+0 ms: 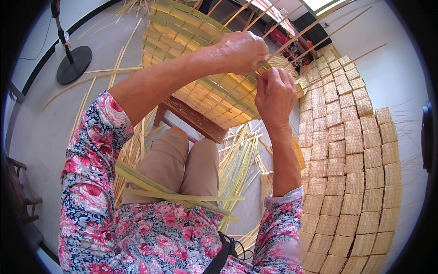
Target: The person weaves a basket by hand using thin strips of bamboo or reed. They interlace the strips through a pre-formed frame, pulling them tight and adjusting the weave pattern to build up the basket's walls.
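In front of me a piece of bamboo weaving [182,34] stands tilted over a brown wooden bench [196,119]. Long thin stakes [310,28] stick out from its far right edge. My left hand [244,51] reaches across the weaving, its fingers closed at that edge. Just nearer and to the right, my right hand [277,93] pinches a green bamboo strip [263,68] that runs along the same edge between both hands. The fingertips of my left hand are partly hidden. Several loose green bamboo splints [178,196] lie across my lap.
Woven bamboo baskets [353,171] stand in tall stacked rows along the right wall. Loose bamboo strips [239,160] litter the floor around the bench. At the far left is a stand with a round black base [74,65]; a wooden chair [20,187] stands nearer on the left.
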Action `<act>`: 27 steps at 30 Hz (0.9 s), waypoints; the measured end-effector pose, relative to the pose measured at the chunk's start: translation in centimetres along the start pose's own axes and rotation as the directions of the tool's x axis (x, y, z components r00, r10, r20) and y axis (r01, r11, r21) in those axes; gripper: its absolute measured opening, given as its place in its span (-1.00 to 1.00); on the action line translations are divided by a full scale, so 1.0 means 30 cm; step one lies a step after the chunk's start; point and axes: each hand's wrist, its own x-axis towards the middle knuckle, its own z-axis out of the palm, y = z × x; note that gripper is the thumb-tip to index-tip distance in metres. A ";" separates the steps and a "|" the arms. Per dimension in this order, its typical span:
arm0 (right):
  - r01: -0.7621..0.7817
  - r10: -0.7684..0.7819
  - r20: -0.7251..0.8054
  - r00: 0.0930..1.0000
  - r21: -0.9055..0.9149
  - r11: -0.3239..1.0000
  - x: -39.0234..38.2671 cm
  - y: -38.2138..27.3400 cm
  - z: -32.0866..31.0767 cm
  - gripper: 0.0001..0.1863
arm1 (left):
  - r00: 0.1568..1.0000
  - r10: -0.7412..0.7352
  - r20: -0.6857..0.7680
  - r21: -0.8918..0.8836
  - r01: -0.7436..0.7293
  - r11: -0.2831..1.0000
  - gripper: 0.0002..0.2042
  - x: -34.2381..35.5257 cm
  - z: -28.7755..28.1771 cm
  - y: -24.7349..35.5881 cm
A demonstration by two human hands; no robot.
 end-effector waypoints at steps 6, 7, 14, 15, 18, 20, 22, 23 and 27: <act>-0.013 0.012 -0.035 0.999 -0.038 0.999 0.008 -0.035 0.003 -0.86 | 1.000 -0.003 -0.031 -0.067 0.001 0.998 -0.82 -0.028 -0.008 0.002; -0.003 0.002 -0.043 0.999 -0.028 1.000 0.007 -0.036 0.004 -0.87 | 0.999 -0.001 -0.039 -0.067 -0.002 0.998 -0.82 -0.030 -0.004 -0.006; 0.003 -0.001 -0.024 1.000 0.061 0.998 -0.023 -0.034 -0.019 -0.90 | 0.992 0.036 -0.119 -0.097 -0.048 0.994 -0.82 -0.033 0.028 -0.011; 0.002 -0.001 -0.020 1.000 0.071 0.997 -0.024 -0.026 -0.021 -0.89 | 0.997 0.012 -0.078 -0.111 -0.021 0.994 -0.82 -0.034 0.012 0.001; 0.031 -0.033 0.027 0.999 0.103 0.994 -0.041 -0.020 0.031 -0.80 | 0.999 -0.040 0.013 -0.175 0.042 0.984 -0.84 -0.036 -0.028 0.018; 0.004 0.007 -0.040 0.999 0.271 0.962 -0.045 -0.018 0.025 -0.75 | 0.998 -0.049 0.027 -0.254 0.055 0.966 -0.85 -0.028 -0.030 0.021; -0.055 0.088 -0.043 0.995 0.493 0.868 -0.032 -0.051 0.005 -0.78 | 1.000 0.001 -0.029 -0.240 -0.008 0.971 -0.86 -0.030 -0.006 -0.009; 0.013 0.026 -0.082 0.996 0.441 0.897 -0.009 -0.052 -0.006 -0.81 | 0.998 0.027 -0.057 -0.232 -0.039 0.972 -0.86 -0.026 0.003 -0.026; 0.324 -0.332 -0.166 0.929 -0.074 0.943 0.103 0.025 -0.111 -0.90 | 0.970 -0.163 0.183 -0.544 0.238 0.805 -0.87 -0.040 -0.058 0.051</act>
